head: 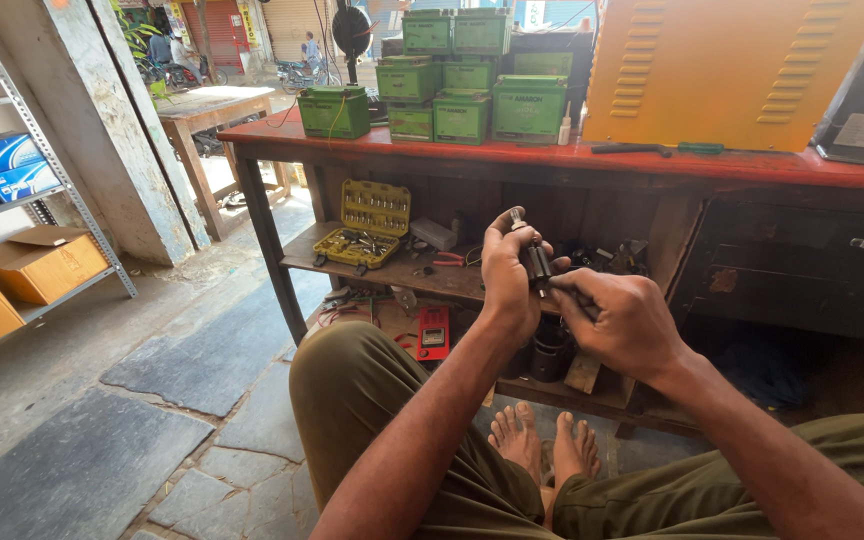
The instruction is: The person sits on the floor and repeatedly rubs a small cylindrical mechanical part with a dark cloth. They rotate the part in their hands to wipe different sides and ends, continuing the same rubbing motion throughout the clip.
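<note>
Green batteries [462, 85] stand on the red workbench [512, 155]; a yellow socket set [364, 225] lies on its lower shelf [402, 272].

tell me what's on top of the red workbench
On the red workbench sit stacked green batteries, a big orange metal case and a screwdriver. What lies behind the stack and case is hidden.

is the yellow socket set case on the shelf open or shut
Open. The yellow case has its lid raised upright at the back, and rows of sockets and bits show inside.
</note>
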